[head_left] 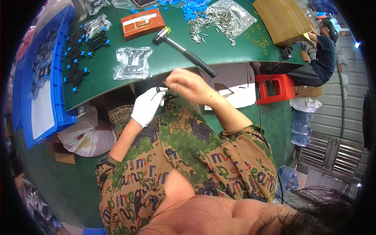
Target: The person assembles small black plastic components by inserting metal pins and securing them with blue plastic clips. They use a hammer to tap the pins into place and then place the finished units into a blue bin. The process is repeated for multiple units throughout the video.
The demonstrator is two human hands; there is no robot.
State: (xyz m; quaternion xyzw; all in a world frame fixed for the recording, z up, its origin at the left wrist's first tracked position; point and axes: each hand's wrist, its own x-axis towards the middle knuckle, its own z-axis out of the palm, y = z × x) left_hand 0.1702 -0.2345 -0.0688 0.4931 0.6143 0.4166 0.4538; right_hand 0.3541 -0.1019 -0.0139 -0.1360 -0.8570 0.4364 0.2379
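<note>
While the gloved left hand [147,105] seems to pinch a dark part [171,96] at its two o'clock, the bare right hand [190,86] curls alongside, contents unclear; step judged two-handed handling, next calling for steady support.

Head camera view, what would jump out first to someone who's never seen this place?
Probably the white-gloved left hand, close to the bare right hand by the green worktable's near edge. Next, the black-handled mallet lying slantwise on the tabletop. The bright red plastic stool at right and blue crate at left also stand out.
</note>
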